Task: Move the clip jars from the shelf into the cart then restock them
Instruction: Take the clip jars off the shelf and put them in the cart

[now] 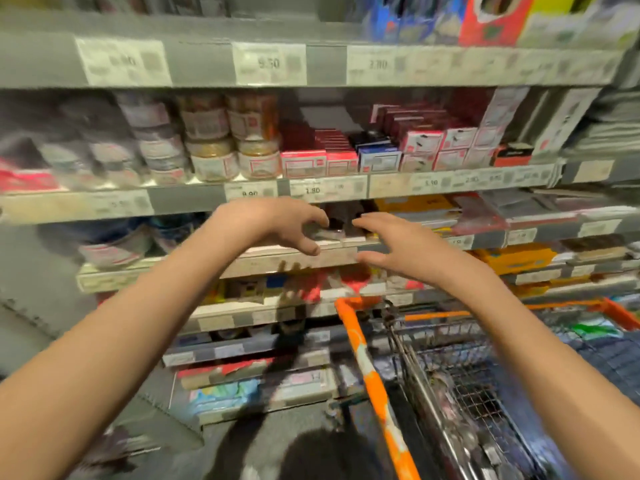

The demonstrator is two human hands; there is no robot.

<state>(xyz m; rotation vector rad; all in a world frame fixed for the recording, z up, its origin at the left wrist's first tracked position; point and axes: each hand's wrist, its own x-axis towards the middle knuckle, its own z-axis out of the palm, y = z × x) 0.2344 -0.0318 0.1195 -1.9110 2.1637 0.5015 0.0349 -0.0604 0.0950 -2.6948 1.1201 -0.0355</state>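
Note:
Clear clip jars (235,136) stand stacked two high on the second shelf (187,199), left of centre; those further left are blurred. My left hand (277,225) and my right hand (394,244) are raised side by side in front of the shelf below the jars. Their fingers are loosely curved and hold nothing. Both hands are below and a little right of the jars, apart from them. The wire cart (460,372) with an orange handle stands at the lower right under my right forearm.
Red and white small boxes (377,147) fill the jar shelf to the right. Lower shelves (263,344) carry stationery and paper packs. Yellow packs (512,258) lie at the right. The cart's orange rail (374,379) runs between me and the lower shelves.

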